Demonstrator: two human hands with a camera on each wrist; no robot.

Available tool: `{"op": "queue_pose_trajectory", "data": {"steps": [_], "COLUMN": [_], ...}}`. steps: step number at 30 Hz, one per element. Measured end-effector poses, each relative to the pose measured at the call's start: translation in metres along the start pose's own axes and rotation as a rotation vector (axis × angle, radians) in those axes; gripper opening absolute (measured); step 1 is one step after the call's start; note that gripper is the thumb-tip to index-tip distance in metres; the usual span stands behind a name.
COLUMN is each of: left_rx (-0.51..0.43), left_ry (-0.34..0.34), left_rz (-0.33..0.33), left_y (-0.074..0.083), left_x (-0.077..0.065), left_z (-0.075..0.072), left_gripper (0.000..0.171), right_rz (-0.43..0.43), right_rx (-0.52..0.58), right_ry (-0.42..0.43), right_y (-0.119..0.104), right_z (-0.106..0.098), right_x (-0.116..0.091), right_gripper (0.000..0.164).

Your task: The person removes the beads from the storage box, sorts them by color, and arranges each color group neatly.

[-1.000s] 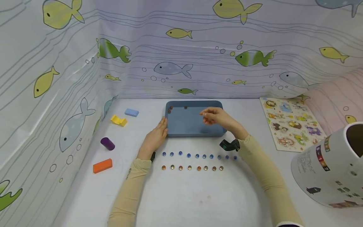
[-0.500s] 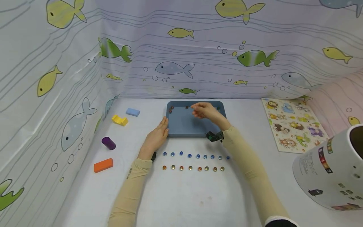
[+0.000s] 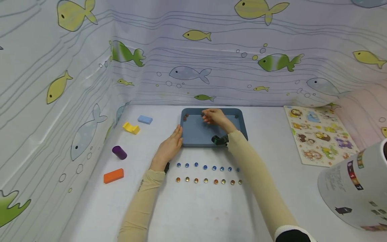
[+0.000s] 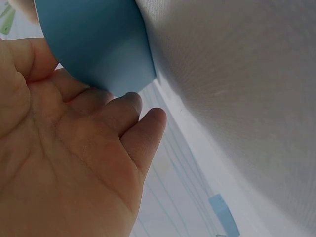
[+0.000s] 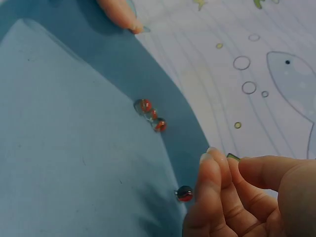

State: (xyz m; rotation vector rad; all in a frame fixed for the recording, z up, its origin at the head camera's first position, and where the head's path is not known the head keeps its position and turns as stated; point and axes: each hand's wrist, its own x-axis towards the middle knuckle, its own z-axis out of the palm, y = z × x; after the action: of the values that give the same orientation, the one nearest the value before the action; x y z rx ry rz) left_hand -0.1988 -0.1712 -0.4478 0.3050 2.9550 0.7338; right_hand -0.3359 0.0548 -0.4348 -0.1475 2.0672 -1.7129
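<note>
A blue-grey rectangular tray (image 3: 196, 145) lies at the back of the white table. Along its left side rests my left hand (image 3: 169, 146), fingers extended; the left wrist view shows the fingertips against the tray's wall (image 4: 98, 44). My right hand (image 3: 216, 118) is over the tray's far part, thumb and fingers loosely bent with a gap between them. Beside those fingers, a dark red marble (image 5: 184, 193) sits by the wall, not held. A cluster of orange-red glass marbles (image 5: 145, 105) lies farther along in the tray's corner. Another marble (image 3: 237, 116) is at the far right.
In front of the tray run a row of blue marbles (image 3: 205, 167) and a row of orange and gold marbles (image 3: 206, 180). At left are blue (image 3: 145, 119), yellow (image 3: 131, 128), purple (image 3: 119, 152) and orange (image 3: 113, 175) blocks. A sticker board (image 3: 321, 136) and white bucket (image 3: 347, 188) stand right.
My right hand has moved left over the tray, from its right part to the marble at the back wall. The left hand has stayed at the tray's side.
</note>
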Motion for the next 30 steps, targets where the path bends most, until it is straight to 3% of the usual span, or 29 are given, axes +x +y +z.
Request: {"op": "queue_pose_trajectory", "data": {"steps": [15,24,30], "left_rx": [0.001,0.012,0.018], "left_ry": [0.010,0.008,0.011], "left_rz": [0.012,0.017,0.012], "left_y": [-0.001,-0.001,-0.001], "left_x": [-0.001,0.000,0.000], "left_z": [-0.001,0.000,0.000], "left_gripper": [0.055,0.054,0.054], "right_rz": [0.079,0.092,0.079], "right_rx": [0.002,0.008,-0.077], "right_ry": [0.106,0.173,0.192], "right_y": [0.008,0.008,0.009], "right_z": [0.012,0.015,0.018], "right_x": [0.028,0.025,0.024], "right_gripper": [0.035,0.029,0.025]}}
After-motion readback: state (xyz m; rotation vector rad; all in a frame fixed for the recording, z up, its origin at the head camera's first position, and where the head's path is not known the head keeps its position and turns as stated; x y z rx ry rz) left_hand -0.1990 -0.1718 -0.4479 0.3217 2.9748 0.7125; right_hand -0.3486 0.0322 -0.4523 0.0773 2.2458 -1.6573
